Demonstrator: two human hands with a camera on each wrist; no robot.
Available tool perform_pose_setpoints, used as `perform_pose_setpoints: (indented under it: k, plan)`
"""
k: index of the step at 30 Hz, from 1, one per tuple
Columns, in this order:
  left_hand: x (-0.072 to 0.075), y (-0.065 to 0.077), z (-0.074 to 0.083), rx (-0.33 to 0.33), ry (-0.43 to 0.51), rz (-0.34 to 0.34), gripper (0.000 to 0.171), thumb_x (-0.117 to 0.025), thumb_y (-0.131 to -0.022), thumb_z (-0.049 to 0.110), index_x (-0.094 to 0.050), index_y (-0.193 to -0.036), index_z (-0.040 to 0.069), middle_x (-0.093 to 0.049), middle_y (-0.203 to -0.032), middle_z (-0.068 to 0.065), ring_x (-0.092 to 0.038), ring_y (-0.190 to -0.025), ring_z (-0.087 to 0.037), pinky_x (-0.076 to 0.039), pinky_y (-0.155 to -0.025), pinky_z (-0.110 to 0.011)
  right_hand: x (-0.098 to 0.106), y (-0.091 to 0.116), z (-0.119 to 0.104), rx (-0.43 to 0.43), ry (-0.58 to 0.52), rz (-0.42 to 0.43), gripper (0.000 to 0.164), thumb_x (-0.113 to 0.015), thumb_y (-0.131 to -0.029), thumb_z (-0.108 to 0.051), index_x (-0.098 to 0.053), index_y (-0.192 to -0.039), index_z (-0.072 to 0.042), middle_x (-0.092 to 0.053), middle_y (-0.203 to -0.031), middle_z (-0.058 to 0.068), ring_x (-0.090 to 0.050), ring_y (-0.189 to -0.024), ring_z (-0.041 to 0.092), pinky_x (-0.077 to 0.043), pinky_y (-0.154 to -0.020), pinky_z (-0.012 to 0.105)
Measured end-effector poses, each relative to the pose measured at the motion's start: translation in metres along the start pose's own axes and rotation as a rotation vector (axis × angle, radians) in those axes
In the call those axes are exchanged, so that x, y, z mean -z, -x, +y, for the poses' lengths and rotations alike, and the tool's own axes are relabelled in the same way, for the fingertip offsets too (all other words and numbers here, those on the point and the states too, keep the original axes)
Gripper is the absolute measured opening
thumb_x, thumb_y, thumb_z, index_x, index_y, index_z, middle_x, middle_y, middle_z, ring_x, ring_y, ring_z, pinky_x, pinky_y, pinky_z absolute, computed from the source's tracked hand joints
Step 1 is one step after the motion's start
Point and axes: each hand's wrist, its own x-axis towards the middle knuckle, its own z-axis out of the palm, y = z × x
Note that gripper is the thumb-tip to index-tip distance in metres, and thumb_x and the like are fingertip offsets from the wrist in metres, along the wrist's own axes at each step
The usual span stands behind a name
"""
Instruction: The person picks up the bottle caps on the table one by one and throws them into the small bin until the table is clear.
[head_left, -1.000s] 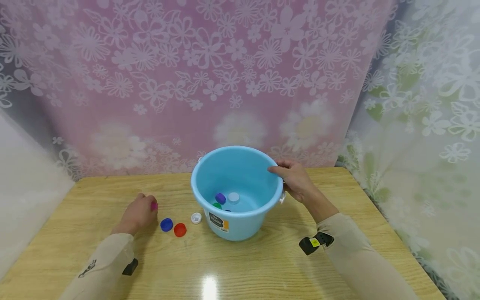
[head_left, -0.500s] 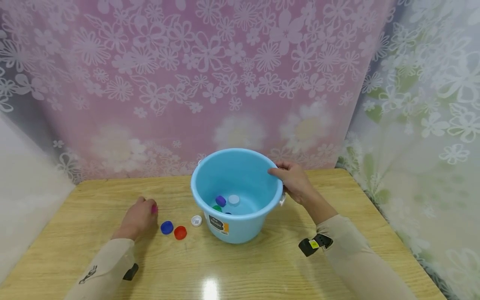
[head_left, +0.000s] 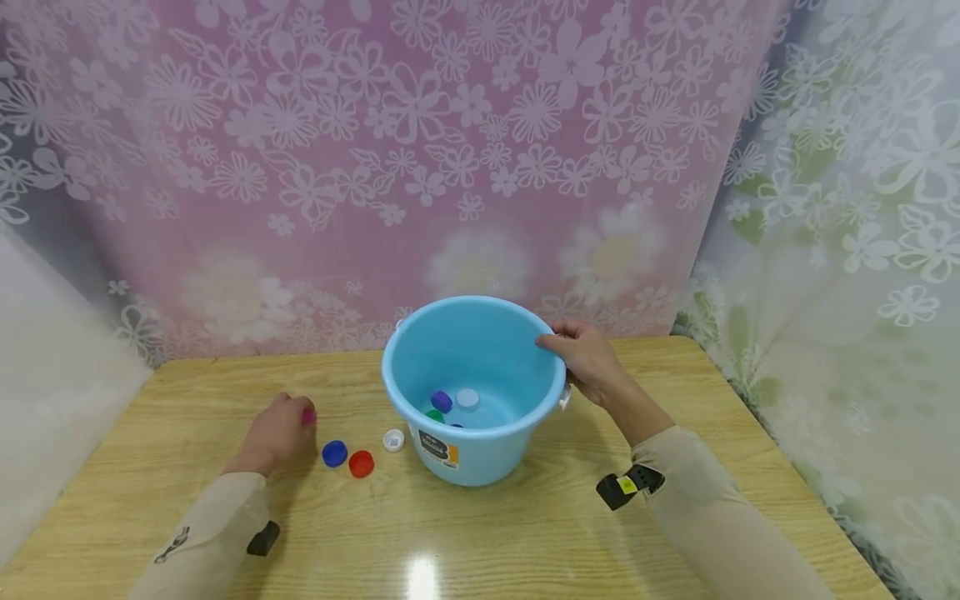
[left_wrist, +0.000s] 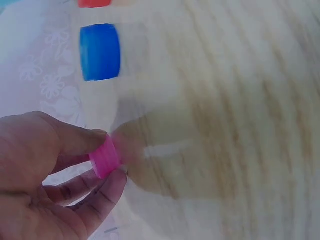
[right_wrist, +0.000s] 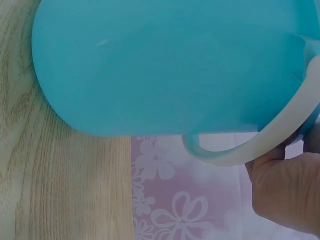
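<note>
Fingers [left_wrist: 112, 194] of the left hand [head_left: 273, 432] are pinched on a small, round, pink plastic cap [left_wrist: 105, 157], which is held low over the yellow-brown wooden tabletop [head_left: 525, 533]; whether wood is touched cannot be told. To its right, a round blue plastic cap [head_left: 334, 454], a round red plastic cap [head_left: 362, 464] and a round white plastic cap [head_left: 393, 440] are laid out. Just past them, a big, light blue, round plastic bucket [head_left: 487, 460] is gripped at its edge by the right hand [head_left: 588, 360]. The pink cap should be squeezed firmly by its sides, since something so little could be dropped. It should be lifted straight up, so that the blue cap is not bumped. The bucket should be held still, so that it is not tipped.
</note>
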Motion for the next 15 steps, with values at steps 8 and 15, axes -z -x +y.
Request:
perform_pose_setpoints:
  k: [8, 15]
  plan:
    - [0.024, -0.004, 0.012, -0.041, 0.03, 0.108, 0.028, -0.058, -0.09, 0.009, -0.06, -0.11, -0.011, -0.054, -0.099, -0.03, -0.058, -0.078, -0.037, -0.052, -0.067, -0.052, -0.001, -0.001, 0.0, -0.007, 0.002, 0.004, 0.035, -0.059, -0.094, -0.015, -0.052, -0.121, 0.006, -0.057, -0.106, 0.021, -0.067, -0.087, 0.031, -0.058, -0.065, 0.034]
    - [0.06, -0.006, 0.038, -0.099, 0.053, 0.206, 0.032, -0.059, -0.091, 0.009, -0.058, -0.116, -0.01, -0.051, -0.108, -0.033, -0.059, -0.084, -0.041, -0.053, -0.07, -0.053, -0.001, -0.001, -0.001, -0.001, 0.004, 0.0, 0.035, -0.058, -0.094, -0.014, -0.052, -0.121, 0.007, -0.057, -0.105, 0.02, -0.067, -0.087, 0.031, -0.058, -0.066, 0.035]
